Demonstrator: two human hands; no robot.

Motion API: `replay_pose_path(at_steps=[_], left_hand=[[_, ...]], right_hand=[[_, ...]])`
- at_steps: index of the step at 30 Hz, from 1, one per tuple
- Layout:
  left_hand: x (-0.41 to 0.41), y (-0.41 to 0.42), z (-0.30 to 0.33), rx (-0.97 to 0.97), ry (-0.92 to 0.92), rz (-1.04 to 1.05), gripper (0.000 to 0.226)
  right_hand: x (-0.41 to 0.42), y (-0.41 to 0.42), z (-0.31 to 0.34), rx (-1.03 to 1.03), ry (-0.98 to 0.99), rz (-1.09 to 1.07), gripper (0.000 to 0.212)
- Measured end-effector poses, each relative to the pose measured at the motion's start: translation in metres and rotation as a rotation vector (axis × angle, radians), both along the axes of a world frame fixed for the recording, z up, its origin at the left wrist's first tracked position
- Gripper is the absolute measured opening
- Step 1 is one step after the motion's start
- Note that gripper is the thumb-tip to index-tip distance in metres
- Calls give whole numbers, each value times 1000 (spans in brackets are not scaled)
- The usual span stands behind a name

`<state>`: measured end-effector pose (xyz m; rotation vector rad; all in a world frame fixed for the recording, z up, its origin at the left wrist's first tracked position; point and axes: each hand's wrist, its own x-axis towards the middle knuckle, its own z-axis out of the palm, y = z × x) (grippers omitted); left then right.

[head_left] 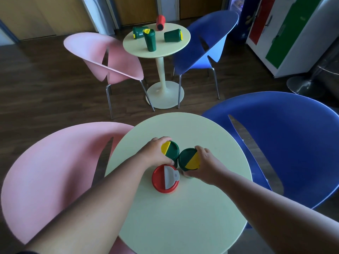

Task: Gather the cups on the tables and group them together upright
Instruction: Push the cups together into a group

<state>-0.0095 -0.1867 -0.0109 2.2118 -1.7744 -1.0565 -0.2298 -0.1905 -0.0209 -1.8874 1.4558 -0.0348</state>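
Green lids tell me where I am: my left hand (156, 153) is curled round one green cup (171, 150) and my right hand (206, 163) round the other green cup (189, 159), both upright on the near surface (201, 208), with the red cup (165, 178) standing just beside them. The three sit nearly touching in a tight cluster, so I judge this surface almost grouped. To finish the step well, I would nudge both green cups in until their sides meet the red one, keeping them flat on their bases rather than lifting, then loosen each hand slowly and straight outward so no finger drags a lid or tips a cup. My left thumb lies close to the red cup's rim, so that needs care on the way out. Four more cups wait on the far surface (170, 50): one green upright (150, 41), two green lying down (139, 32) (172, 35), and a red one (160, 22) also on its side. Those come next.
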Motion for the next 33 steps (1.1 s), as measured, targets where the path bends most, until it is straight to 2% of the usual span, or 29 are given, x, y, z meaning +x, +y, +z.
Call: replay_pose_path(at_steps=[8, 17, 24, 27, 31, 33], left_hand=[[8, -4, 4, 96, 57, -80, 91], [11, 1, 0, 68, 100, -39, 87], [9, 8, -1, 55, 134, -22, 87], [6, 20, -1, -95, 110, 26, 79], [-5, 59, 0, -545, -53, 36, 50], [-10, 81, -2, -579, -103, 14, 49]], right_hand=[[-11, -10, -5, 29, -67, 98, 103], [-13, -20, 1, 48, -43, 296, 97], [-8, -15, 1, 55, -32, 271, 101], [-6, -13, 0, 49, -47, 242, 103], [-6, -7, 2, 7, -60, 212, 101], [-6, -3, 4, -20, -69, 218, 97]])
